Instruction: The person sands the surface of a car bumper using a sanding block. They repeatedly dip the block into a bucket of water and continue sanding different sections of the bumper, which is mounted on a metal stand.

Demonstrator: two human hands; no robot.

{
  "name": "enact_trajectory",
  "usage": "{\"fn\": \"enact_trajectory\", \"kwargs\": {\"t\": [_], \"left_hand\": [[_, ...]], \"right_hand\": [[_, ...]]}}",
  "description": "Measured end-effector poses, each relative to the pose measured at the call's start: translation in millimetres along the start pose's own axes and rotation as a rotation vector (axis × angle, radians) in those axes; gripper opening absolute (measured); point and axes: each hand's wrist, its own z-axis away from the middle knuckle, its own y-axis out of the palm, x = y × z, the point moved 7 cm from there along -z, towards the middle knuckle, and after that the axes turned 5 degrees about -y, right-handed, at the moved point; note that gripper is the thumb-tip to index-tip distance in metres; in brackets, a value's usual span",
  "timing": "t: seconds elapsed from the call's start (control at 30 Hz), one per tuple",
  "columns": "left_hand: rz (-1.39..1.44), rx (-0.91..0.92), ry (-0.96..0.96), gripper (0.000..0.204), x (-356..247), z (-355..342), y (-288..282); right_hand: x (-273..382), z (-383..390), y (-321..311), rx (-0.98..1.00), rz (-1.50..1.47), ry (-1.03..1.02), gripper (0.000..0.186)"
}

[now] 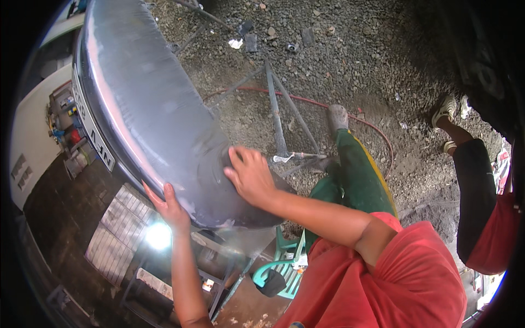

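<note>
A long, curved grey vehicle bumper point(156, 93) stretches from the top left to the middle, with a pale pink strip point(117, 120) along its left side. My left hand point(170, 209) rests against the bumper's near left edge, its fingers stretched out and the thumb apart. On the grey face, close to the right edge, my right hand point(250, 177) presses down with bent fingers. A small dark patch shows at those fingertips; whether it is a held piece or a shadow is unclear. Dull scuffed marks surround that spot.
A metal-tube stand point(274, 109) stands on gravel beyond the bumper, beside a red hose point(311, 100). Below the bumper is a green plastic chair point(292, 276). Another person point(474, 202) is at the right. A plate with characters point(90, 123) lines the bumper's left side.
</note>
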Motion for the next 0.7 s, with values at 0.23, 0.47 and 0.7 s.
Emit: {"fn": "enact_trajectory", "kwargs": {"t": [0.23,0.47,0.7], "left_hand": [[0.04,0.002,0.025,0.069,-3.5,5.0,-0.3],[0.081,0.02,0.111,0.072,1.8,-0.8,1.1],[0.142,0.041,0.136,0.075,5.0,-10.5,2.5]], "right_hand": [[16.4,64.6,1.6,-0.006,-0.003,-0.109,0.049],[-1.8,88.3,10.6,-0.172,0.064,-0.037,0.044],[17.9,94.7,17.9,-0.251,0.0,-0.135,0.043]]}}
